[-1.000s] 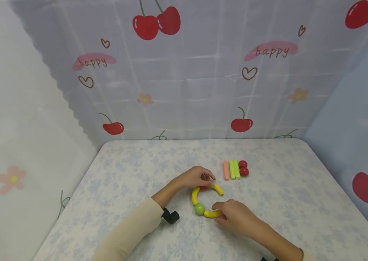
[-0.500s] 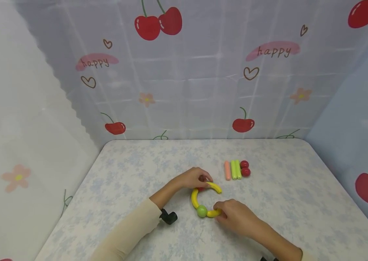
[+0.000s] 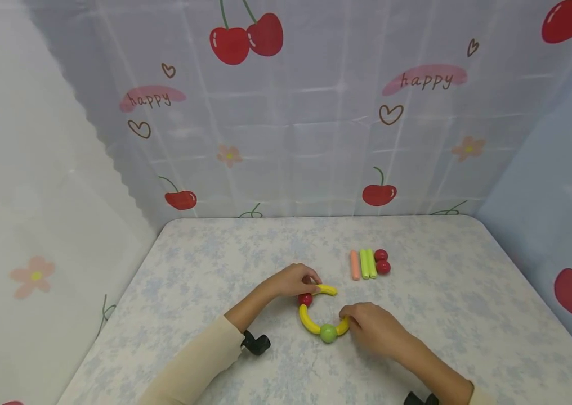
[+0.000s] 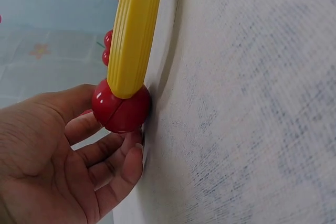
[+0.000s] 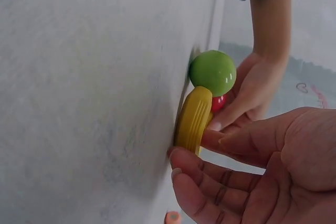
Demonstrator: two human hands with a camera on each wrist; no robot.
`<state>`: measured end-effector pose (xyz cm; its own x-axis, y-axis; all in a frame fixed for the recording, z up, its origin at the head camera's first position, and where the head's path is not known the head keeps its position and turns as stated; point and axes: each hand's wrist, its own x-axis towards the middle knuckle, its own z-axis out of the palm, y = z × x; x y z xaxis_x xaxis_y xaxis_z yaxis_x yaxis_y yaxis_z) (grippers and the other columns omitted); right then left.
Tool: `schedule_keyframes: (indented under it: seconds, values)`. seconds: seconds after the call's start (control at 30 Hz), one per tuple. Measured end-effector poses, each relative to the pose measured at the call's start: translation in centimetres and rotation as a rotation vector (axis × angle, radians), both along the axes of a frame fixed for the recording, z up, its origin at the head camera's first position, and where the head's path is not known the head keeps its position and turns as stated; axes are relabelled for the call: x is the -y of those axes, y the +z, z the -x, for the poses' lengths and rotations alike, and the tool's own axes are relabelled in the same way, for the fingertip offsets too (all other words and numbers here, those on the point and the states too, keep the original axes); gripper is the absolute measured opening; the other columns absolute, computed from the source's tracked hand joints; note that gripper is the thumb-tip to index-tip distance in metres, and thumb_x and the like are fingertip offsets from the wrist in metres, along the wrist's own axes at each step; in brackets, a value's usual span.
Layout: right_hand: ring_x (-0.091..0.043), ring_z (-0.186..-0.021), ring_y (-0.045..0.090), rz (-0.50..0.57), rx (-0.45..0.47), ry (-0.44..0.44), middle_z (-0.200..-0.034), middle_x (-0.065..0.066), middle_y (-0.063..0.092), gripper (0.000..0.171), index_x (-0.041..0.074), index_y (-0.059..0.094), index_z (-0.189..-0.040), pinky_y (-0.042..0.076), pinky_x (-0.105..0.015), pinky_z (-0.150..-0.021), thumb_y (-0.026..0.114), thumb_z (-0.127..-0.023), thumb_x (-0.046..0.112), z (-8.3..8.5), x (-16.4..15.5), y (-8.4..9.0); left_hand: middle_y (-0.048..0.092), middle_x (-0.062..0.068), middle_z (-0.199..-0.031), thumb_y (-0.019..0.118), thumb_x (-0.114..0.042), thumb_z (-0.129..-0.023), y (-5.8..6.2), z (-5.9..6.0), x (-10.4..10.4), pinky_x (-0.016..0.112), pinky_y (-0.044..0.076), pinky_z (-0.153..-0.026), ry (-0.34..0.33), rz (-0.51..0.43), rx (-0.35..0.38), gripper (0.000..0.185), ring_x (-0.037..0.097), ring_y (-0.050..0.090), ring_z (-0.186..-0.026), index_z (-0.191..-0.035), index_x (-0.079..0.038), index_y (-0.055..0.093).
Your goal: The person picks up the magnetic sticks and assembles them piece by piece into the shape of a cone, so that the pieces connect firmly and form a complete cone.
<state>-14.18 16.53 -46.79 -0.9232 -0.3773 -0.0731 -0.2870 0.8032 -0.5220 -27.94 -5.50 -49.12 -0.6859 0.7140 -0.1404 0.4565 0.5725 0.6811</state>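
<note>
An open ring of yellow curved pieces (image 3: 309,319) lies on the table, joined by a red ball (image 3: 305,299) and a green ball (image 3: 328,333). My left hand (image 3: 311,281) grips the red ball (image 4: 122,109) where the long yellow piece (image 4: 134,30) meets it, thumb on one side and fingers on the other. My right hand (image 3: 345,316) pinches the short yellow piece (image 5: 193,119) just beside the green ball (image 5: 212,72). A top yellow piece (image 3: 325,289) reaches right from the red ball. The ring has a gap on its right side.
An orange stick (image 3: 354,265), two green sticks (image 3: 367,263) and two red balls (image 3: 381,262) lie side by side behind the ring. The flowered table (image 3: 443,304) is walled by cherry-print curtains. A black wrist camera (image 3: 254,342) sits on my left forearm.
The green ball and the lower yellow pieces have swung right and nearer to me with my right hand. My left hand has drawn back left, and the red ball now shows.
</note>
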Motion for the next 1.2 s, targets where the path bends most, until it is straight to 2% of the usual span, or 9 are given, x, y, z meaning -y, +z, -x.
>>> schedule_keyframes:
  seconds: [0.23, 0.43, 0.6, 0.83, 1.0, 1.2]
  values:
    - [-0.01, -0.067, 0.048, -0.01, -0.015, -0.056, -0.085, 0.006, 0.065, 0.022, 0.01, 0.077, -0.104, 0.043, -0.027, -0.059, 0.06, -0.095, -0.002, 0.6, -0.7, -0.1, 0.066, -0.005, -0.074, 0.072, -0.019, -0.095, -0.3, -1.0, 0.7, 0.02, 0.045, -0.053, 0.084, -0.035, 0.033, 0.016, 0.006, 0.052, -0.058, -0.105, -0.006, 0.075]
    - [-0.01, -0.068, 0.047, -0.003, -0.034, -0.044, -0.087, 0.005, 0.064, 0.023, 0.01, 0.077, -0.105, 0.043, -0.027, -0.061, 0.06, -0.095, -0.002, 1.1, -1.0, -0.3, 0.062, -0.005, -0.069, 0.073, -0.022, -0.096, -0.5, -2.1, 1.2, 0.02, 0.042, -0.053, 0.145, -0.046, 0.04, 0.021, 0.007, 0.05, -0.058, -0.11, -0.006, 0.072]
    - [-0.01, -0.07, 0.047, -0.019, -0.04, -0.039, -0.087, 0.005, 0.063, 0.022, 0.009, 0.077, -0.108, 0.044, -0.026, -0.062, 0.06, -0.097, -0.001, 1.4, -0.7, -0.4, 0.061, -0.004, -0.066, 0.074, -0.021, -0.095, -0.5, -3.3, 1.6, 0.02, 0.041, -0.053, 0.171, -0.058, 0.066, 0.022, 0.007, 0.049, -0.057, -0.11, -0.005, 0.07]
    - [-0.011, -0.07, 0.048, -0.008, -0.036, -0.017, -0.086, 0.006, 0.059, 0.02, 0.007, 0.076, -0.111, 0.044, -0.025, -0.062, 0.062, -0.097, 0.001, 1.8, -0.6, -0.5, 0.062, -0.002, -0.066, 0.074, -0.022, -0.095, -0.7, -4.6, 2.0, 0.022, 0.042, -0.052, 0.212, -0.102, 0.138, 0.025, 0.01, 0.053, -0.055, -0.115, -0.007, 0.068]
    - [-0.012, -0.072, 0.049, 0.0, -0.045, -0.001, -0.09, 0.003, 0.063, 0.019, 0.006, 0.076, -0.111, 0.045, -0.025, -0.062, 0.064, -0.097, 0.003, 1.9, -0.6, -0.3, 0.064, 0.001, -0.067, 0.072, -0.024, -0.097, -0.8, -5.1, 2.4, 0.024, 0.047, -0.05, 0.244, -0.125, 0.175, 0.027, 0.015, 0.058, -0.053, -0.118, -0.008, 0.067]
    - [-0.009, -0.078, 0.054, -0.006, -0.083, 0.001, -0.097, 0.001, 0.068, 0.018, 0.009, 0.077, -0.109, 0.049, -0.027, -0.068, 0.066, -0.096, 0.004, 2.2, -1.0, 0.0, 0.065, 0.002, -0.066, 0.071, -0.028, -0.097, -1.1, -5.4, 2.4, 0.027, 0.05, -0.049, 0.292, -0.144, 0.162, 0.025, 0.018, 0.06, -0.05, -0.114, -0.01, 0.068]
